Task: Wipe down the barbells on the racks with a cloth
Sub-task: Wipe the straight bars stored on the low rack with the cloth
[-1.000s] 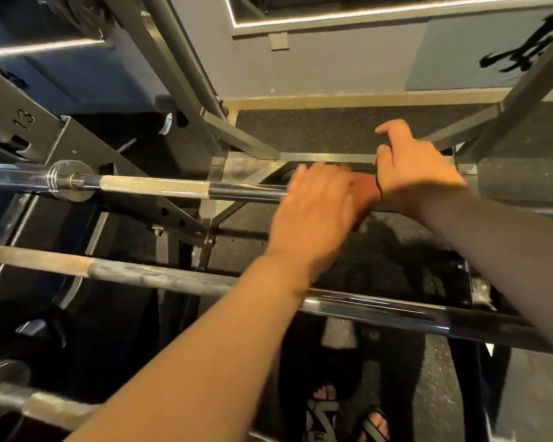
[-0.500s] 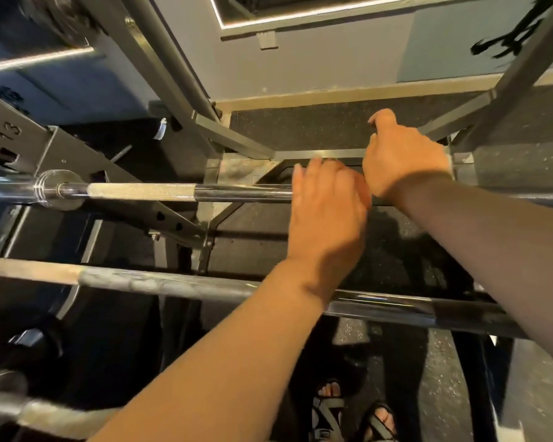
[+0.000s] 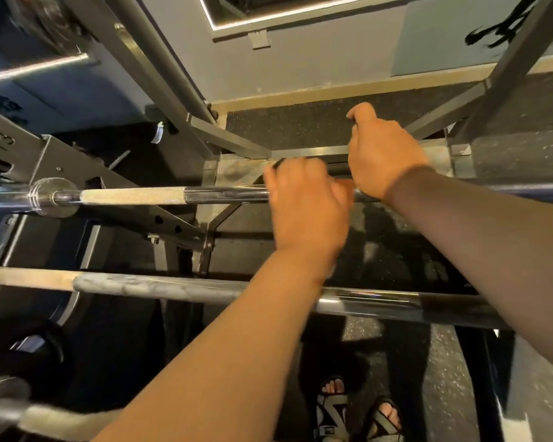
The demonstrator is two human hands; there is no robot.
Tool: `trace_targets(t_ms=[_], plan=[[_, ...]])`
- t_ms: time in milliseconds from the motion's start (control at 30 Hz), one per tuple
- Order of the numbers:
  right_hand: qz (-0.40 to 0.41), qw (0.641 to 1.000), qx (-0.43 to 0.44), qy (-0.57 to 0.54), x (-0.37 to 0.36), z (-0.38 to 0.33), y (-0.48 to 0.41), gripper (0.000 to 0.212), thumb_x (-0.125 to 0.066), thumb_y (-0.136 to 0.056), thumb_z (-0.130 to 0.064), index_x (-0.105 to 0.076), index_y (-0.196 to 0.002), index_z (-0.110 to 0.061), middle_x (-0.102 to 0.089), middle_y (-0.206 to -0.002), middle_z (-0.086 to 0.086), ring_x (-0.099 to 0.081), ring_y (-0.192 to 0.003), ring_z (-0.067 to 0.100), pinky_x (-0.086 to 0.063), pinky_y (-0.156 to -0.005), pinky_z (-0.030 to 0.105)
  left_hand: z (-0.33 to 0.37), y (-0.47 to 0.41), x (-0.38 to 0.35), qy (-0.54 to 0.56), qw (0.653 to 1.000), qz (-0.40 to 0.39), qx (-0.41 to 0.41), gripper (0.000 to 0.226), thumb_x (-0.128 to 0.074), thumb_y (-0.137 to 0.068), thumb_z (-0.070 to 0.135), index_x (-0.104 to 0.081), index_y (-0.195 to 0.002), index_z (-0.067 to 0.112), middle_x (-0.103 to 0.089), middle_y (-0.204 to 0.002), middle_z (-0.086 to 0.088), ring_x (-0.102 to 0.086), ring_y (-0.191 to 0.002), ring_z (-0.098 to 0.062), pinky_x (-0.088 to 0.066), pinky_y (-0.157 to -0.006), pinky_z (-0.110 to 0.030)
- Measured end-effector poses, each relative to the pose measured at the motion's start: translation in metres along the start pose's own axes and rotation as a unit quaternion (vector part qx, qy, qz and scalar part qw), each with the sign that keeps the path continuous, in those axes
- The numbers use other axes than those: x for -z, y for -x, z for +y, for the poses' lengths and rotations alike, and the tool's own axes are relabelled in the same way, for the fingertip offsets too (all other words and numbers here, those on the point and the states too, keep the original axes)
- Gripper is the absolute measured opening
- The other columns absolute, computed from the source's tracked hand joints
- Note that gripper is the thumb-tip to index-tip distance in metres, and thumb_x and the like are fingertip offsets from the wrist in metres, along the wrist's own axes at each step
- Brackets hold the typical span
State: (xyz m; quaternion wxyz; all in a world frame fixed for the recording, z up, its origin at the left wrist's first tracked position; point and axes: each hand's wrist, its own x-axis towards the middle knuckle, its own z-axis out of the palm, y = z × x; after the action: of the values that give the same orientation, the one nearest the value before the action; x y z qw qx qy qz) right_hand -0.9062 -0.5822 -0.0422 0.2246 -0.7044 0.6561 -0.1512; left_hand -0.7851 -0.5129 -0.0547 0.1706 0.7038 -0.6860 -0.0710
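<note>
Left grip (image 3: 307, 208) lies across the far barbell (image 3: 131, 196). Our fingers curl over its far side and clasp the smooth dark part of the shaft, just right of the pale knurled stretch. Right grip (image 3: 383, 154) sits just beside it to the right, with the wrist over the same bar and the fingers curled downward beyond it. The palm is hidden, so we cannot tell whether it holds anything.

Closest to us, below our forearms, our sandalled feet (image 3: 332, 406) stand on the speckled rubber floor (image 3: 444, 378). At the lower left lies the nearest bar (image 3: 45, 416), its pale shaft running out from a metal sleeve end. Farther off, the middle barbell (image 3: 160, 287) crosses the view under both forearms, pale at the left, dull grey in the middle and shiny towards the right. Beyond it the far barbell runs level, its collar (image 3: 50, 196) at the left beside the rack (image 3: 10, 151), whose upright is marked 13. Behind the grips, the rack's base bars rest on the floor before the grey wall (image 3: 300, 65).
</note>
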Motion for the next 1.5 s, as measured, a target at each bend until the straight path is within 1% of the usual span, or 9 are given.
trace_targets(t_ms=[200,333,500,600,767,900,1067,1300,1500], plan=[[0.001,1.000,0.009,0.001,0.003,-0.001,0.002,0.039,-0.036,-0.107,-0.016,-0.034,-0.146,-0.018,-0.064,-0.099,0.011,-0.061,-0.089,0.034,-0.053,-0.080,0.052,-0.021,0.000,0.009,0.060,0.985,-0.057,-0.148,0.022,-0.047,-0.101,0.026,-0.059,-0.117,0.018,-0.058,-0.116,0.001,-0.048,-0.113,-0.017,-0.040,-0.108,-0.048],[0.001,1.000,0.025,-0.002,0.002,0.001,0.002,0.036,-0.033,-0.107,-0.013,-0.036,-0.143,-0.014,-0.063,-0.094,0.013,-0.060,-0.083,0.035,-0.052,-0.075,0.051,-0.077,-0.002,0.037,0.087,0.996,-0.012,-0.001,0.024,-0.042,-0.100,0.025,-0.060,-0.115,0.020,-0.052,-0.107,0.007,-0.045,-0.106,-0.014,-0.042,-0.105,-0.050],[0.004,0.999,0.033,0.004,0.000,0.002,0.000,0.033,-0.033,-0.108,-0.012,-0.037,-0.141,-0.014,-0.062,-0.090,0.011,-0.058,-0.079,0.032,-0.049,-0.070,0.047,-0.051,-0.011,0.023,0.035,0.988,0.036,0.147,0.021,-0.049,-0.098,0.022,-0.063,-0.111,0.013,-0.056,-0.117,-0.005,-0.048,-0.119,-0.023,-0.009,-0.126,-0.049],[0.014,0.999,0.044,0.020,-0.002,0.002,-0.001,0.034,-0.037,-0.108,-0.013,-0.037,-0.142,-0.016,-0.057,-0.089,0.007,-0.055,-0.079,0.031,-0.041,-0.068,0.042,-0.010,0.000,0.004,0.041,0.998,0.015,0.040,0.026,-0.046,-0.094,0.024,-0.064,-0.108,0.011,-0.058,-0.114,-0.007,-0.049,-0.118,-0.028,-0.024,-0.119,-0.055],[0.017,0.997,0.073,0.035,-0.002,0.002,-0.001,0.042,-0.045,-0.104,-0.009,-0.034,-0.144,-0.019,-0.062,-0.094,0.009,-0.059,-0.081,0.033,-0.046,-0.067,0.043,-0.024,0.009,0.016,0.073,0.987,-0.075,-0.124,0.039,-0.039,-0.098,0.026,-0.054,-0.132,0.015,-0.051,-0.137,-0.003,-0.039,-0.139,-0.025,-0.013,-0.126,-0.048],[0.017,0.991,0.124,0.035,-0.003,0.003,-0.005,0.051,-0.052,-0.101,-0.006,-0.033,-0.147,-0.017,-0.061,-0.092,0.010,-0.056,-0.077,0.030,-0.044,-0.064,0.042,-0.085,-0.001,0.044,0.076,0.996,-0.035,0.018,0.033,-0.039,-0.095,0.027,-0.056,-0.122,0.019,-0.054,-0.124,0.001,-0.046,-0.124,-0.018,-0.008,-0.126,-0.033],[0.076,0.979,0.175,0.066,-0.003,0.008,-0.005,0.044,-0.054,-0.100,-0.002,-0.042,-0.142,-0.007,-0.060,-0.078,0.012,-0.048,-0.065,0.026,-0.038,-0.058,0.039,-0.072,-0.017,0.034,-0.016,0.987,0.031,0.155,0.025,-0.045,-0.100,0.024,-0.062,-0.115,0.013,-0.058,-0.119,-0.007,-0.046,-0.124,-0.024,-0.007,-0.126,-0.050],[0.059,0.986,0.136,0.076,0.000,-0.005,-0.005,0.043,-0.043,-0.106,-0.012,-0.038,-0.148,-0.010,-0.065,-0.098,0.022,-0.049,-0.078,0.034,-0.032,-0.068,0.040,-0.005,0.009,-0.003,0.044,0.998,-0.025,-0.044,0.040,-0.033,-0.100,0.033,-0.059,-0.120,0.010,-0.053,-0.133,-0.009,-0.030,-0.145,-0.031,-0.003,-0.126,-0.051],[0.078,0.986,0.126,0.082,-0.001,-0.005,-0.005,0.038,-0.041,-0.107,-0.020,-0.042,-0.144,-0.014,-0.065,-0.099,0.025,-0.061,-0.084,0.046,-0.045,-0.069,0.046,-0.078,-0.005,0.030,0.066,0.984,-0.084,-0.145,0.034,-0.042,-0.100,0.023,-0.056,-0.129,0.011,-0.055,-0.128,-0.007,-0.045,-0.123,-0.023,-0.034,-0.113,-0.051]])
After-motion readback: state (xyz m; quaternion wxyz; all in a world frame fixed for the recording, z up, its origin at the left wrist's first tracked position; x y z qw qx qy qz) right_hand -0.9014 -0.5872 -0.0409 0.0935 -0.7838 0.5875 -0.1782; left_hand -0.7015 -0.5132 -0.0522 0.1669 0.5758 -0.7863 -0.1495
